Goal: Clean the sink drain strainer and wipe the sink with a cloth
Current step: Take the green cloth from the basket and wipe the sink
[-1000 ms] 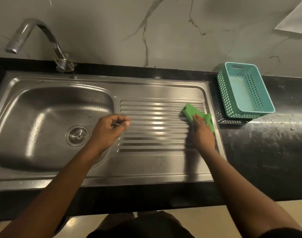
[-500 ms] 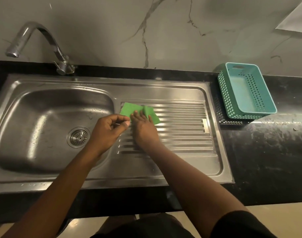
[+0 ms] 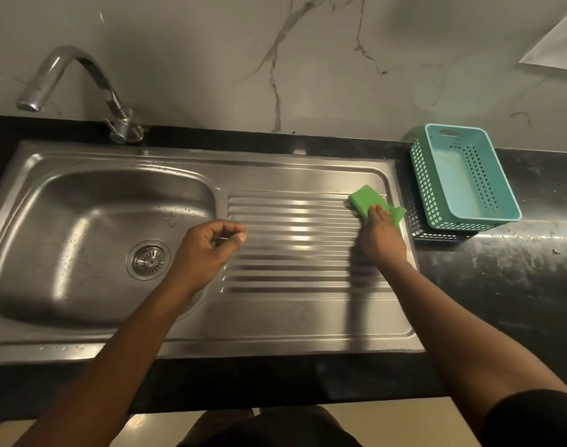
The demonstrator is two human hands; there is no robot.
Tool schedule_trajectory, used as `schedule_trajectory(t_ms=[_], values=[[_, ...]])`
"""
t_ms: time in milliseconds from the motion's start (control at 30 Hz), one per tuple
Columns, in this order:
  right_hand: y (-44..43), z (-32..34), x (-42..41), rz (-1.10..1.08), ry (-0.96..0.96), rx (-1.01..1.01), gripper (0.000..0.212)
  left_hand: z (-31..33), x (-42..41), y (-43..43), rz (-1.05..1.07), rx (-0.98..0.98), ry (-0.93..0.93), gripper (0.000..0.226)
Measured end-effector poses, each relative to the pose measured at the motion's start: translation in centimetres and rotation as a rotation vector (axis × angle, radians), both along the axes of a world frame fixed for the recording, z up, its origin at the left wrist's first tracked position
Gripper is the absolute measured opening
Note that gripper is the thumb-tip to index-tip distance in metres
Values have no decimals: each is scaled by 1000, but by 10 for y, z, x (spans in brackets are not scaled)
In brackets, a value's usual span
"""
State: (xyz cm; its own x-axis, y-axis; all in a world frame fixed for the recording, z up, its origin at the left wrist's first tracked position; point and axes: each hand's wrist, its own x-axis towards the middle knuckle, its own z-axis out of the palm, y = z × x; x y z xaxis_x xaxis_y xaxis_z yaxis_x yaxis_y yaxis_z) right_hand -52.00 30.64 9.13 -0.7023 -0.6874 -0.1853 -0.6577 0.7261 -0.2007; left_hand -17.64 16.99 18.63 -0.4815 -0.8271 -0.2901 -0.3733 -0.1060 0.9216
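We look down on a steel sink (image 3: 275, 166) that fills the left and middle of the picture. Two bare arms reach in from the bottom edge.

The right arm comes up from the lower right corner and runs to the right end of the ridged board (image 3: 291, 240). The right hand (image 3: 382, 241) lies palm down there. Its fingers (image 3: 377, 212) are stretched out and close together, and they press flat on a green cloth (image 3: 366, 200). The cloth sits at the upper right corner of the ridges, close to the sink's right rim. Parts of it poke out past the fingers, up to the left and out to the right.

The left arm comes up from the lower left corner and slants toward the middle. The left hand (image 3: 207, 250) is over the spot where the bowl meets the ridges. Its fingers are curled in toward the palm, and the thumb tip sits by the first finger. We see nothing in it. We cannot tell if it touches the steel.

The strainer (image 3: 149, 259) sits in the drain hole at the bottom of the bowl, just left of the left hand.

A bent tap (image 3: 82, 75) stands at the upper left. A teal basket (image 3: 469, 175) stands on the black counter (image 3: 501, 279) at the right, just beside the sink and near the cloth.
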Motion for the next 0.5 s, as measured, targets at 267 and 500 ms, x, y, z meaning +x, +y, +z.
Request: schedule_trajectory(t_ms=[267,500], values=[[-73,3,118,38,-8,6,57,1,15,-7,54,-4,13,16],[-141,2,236,631,-119,143,73,4,17,-9,78,-37,-12,16]])
